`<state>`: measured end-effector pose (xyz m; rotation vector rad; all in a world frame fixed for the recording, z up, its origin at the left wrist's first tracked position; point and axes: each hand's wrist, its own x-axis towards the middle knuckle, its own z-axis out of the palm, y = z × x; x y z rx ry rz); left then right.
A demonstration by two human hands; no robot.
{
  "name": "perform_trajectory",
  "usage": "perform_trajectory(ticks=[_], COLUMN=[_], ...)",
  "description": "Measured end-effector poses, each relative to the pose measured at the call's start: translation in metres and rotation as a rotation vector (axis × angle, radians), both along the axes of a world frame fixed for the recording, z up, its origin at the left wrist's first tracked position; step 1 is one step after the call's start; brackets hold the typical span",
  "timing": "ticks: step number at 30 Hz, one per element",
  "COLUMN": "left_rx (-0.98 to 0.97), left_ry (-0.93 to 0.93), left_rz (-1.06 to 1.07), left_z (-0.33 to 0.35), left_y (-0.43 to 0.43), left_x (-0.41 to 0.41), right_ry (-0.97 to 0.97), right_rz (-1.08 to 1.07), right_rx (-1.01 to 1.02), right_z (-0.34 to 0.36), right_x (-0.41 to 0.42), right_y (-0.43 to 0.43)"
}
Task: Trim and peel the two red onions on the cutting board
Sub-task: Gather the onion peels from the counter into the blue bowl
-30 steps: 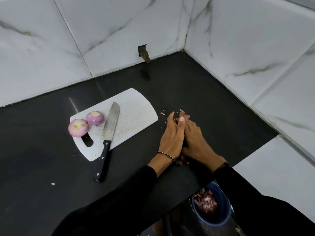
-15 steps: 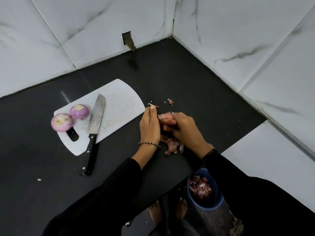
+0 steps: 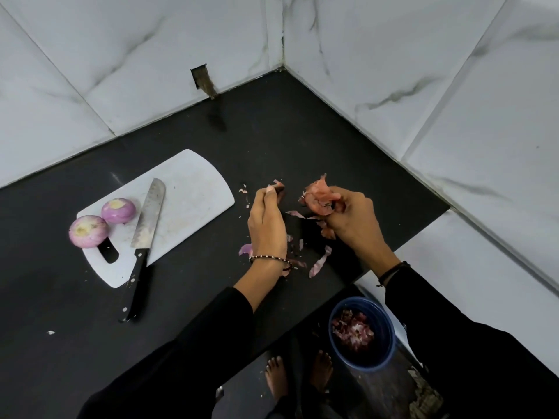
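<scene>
Two peeled, trimmed red onions, one nearer and one farther, sit at the left end of the white cutting board. A black-handled knife lies across the board beside them, its handle hanging over the near edge. To the right of the board, my right hand grips a bunch of onion skins above the black counter. My left hand pinches a small skin scrap at its fingertips. Loose skin pieces lie on the counter between and below my hands.
A blue bin holding onion scraps stands on the floor below the counter's near edge, beside my bare feet. White marble walls meet in a corner behind the black counter. A small white crumb lies near the front left.
My hands have parted; the right one has lifted a bunch of skins off the counter while the left picks at a scrap. The view shifted downward, showing the bin and feet.
</scene>
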<state>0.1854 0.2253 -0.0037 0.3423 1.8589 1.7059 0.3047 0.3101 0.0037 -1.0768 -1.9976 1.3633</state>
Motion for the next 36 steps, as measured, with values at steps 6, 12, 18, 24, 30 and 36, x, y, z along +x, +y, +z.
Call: perform_trajectory(ticks=[6,12,18,24,30,36], left_rx=[0.056,0.089,0.076,0.021,-0.084,-0.261], left_ry=[0.013,-0.061,-0.099,-0.105,-0.192,-0.256], left_rz=[-0.086,-0.227,-0.390,-0.545,-0.593,-0.607], left_z=[0.014,0.009,-0.008,-0.033,-0.085,-0.159], left_y=[0.021,0.031,0.032,0.016,0.002,0.005], left_x=[0.035,0.084,0.133,0.179,0.219,0.236], right_ry=[0.000,-0.008,0.032,-0.022,-0.093,-0.202], right_rz=[-0.107,-0.235,-0.356,-0.426,-0.486,-0.527], right_rx=[-0.024,-0.019,-0.056,-0.063,-0.135,-0.216], right_z=[0.006,0.000,-0.014,-0.047,-0.113,-0.196], right_x=[0.038,0.087,0.148,0.196,0.231,0.254], right_y=[0.007,0.001,-0.014,-0.031,-0.045,-0.056])
